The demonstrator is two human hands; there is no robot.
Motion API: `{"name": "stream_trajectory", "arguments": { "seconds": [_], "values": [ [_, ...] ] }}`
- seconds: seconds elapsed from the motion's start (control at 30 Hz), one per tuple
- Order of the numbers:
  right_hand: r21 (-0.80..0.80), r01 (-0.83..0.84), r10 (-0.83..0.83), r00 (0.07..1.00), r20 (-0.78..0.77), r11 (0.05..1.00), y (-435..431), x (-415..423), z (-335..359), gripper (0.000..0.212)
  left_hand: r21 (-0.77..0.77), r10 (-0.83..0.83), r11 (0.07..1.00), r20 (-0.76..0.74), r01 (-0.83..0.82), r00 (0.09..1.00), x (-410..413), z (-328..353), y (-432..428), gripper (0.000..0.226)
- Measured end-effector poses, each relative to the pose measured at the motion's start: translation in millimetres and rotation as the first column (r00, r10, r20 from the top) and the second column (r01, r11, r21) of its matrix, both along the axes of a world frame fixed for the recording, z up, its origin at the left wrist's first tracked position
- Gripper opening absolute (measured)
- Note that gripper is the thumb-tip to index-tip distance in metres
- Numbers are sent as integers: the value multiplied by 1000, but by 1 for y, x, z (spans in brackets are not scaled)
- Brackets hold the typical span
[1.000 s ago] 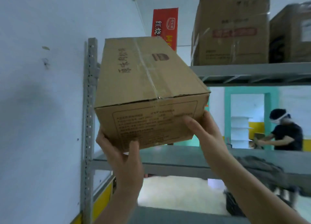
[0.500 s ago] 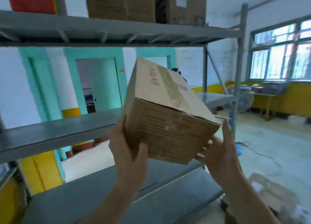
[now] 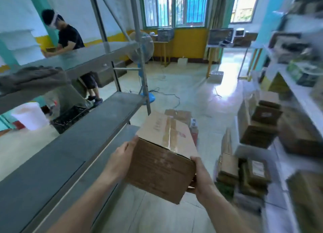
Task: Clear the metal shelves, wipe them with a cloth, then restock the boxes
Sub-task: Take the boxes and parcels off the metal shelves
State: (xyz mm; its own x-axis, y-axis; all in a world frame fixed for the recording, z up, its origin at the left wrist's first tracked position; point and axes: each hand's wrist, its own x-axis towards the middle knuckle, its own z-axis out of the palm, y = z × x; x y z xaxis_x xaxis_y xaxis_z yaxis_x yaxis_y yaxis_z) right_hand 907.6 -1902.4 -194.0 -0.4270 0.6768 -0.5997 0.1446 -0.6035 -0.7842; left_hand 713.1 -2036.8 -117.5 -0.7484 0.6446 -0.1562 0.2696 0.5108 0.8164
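The left grip [image 3: 122,160] and right grip [image 3: 203,178] clasp the near end of a taped brown cardboard box [image 3: 164,145] from either side, holding it in the air just right of the grey metal shelves [image 3: 78,138], a crumpled grey cloth [image 3: 33,77] lying on their upper level beyond.

Left hand [image 3: 120,160] and right hand [image 3: 201,179] grip a taped cardboard box [image 3: 162,161] — just beside grey metal shelves [image 3: 83,131].
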Motion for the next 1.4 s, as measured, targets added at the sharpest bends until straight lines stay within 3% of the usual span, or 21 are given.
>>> {"name": "stream_trajectory", "arguments": {
  "seconds": [0.07, 0.13, 0.27, 0.37, 0.43, 0.5, 0.63, 0.8, 0.93, 1.1, 1.27, 1.4],
  "values": [
    [4, 57, -58, 995, 77, 998, -4, 19, -21, 44, -136, -67, 988, 75, 77, 995, -4, -33, 11, 102],
    [-5, 94, -92, 984, 151, 996, -8, 36, -34, 43, -199, -111, 969, 169, 144, 979, -2, -64, 22, 105],
    [-26, 209, -194, 941, 279, 977, -17, 82, -59, 44, -249, -191, 923, 364, 293, 911, 32, -130, 47, 87],
    [-39, 290, -256, 893, 369, 956, -12, 121, -97, 74, -281, -194, 890, 482, 360, 855, 76, -155, 67, 56],
    [-18, 299, -269, 881, 389, 954, -3, 154, -146, 81, -296, -200, 867, 530, 401, 824, 100, -172, 81, 34],
    [-70, 375, -310, 846, 433, 924, 0, 178, -145, 75, -311, -219, 840, 554, 444, 803, 128, -190, 96, 26],
    [-197, 463, -329, 816, 474, 864, 19, 217, -164, 46, -356, -174, 806, 620, 472, 765, 177, -236, 131, 32],
    [-287, 507, -309, 793, 526, 813, 74, 266, -275, 53, -469, -46, 789, 599, 396, 800, 224, -351, 190, 60],
    [-320, 538, -286, 761, 582, 780, 104, 301, -360, 45, -484, -39, 776, 603, 404, 797, 261, -420, 225, 26],
    [-333, 597, -327, 732, 597, 730, 137, 331, -493, 44, -497, -16, 748, 649, 440, 761, 292, -571, 258, 29],
    [-211, 688, -438, 637, 634, 695, 150, 355, -635, 53, -443, -103, 712, 701, 544, 706, 317, -699, 276, 25],
    [-150, 726, -485, 583, 652, 671, 144, 373, -718, 52, -397, -221, 628, 733, 669, 643, 340, -787, 264, 29]
  ]
}}
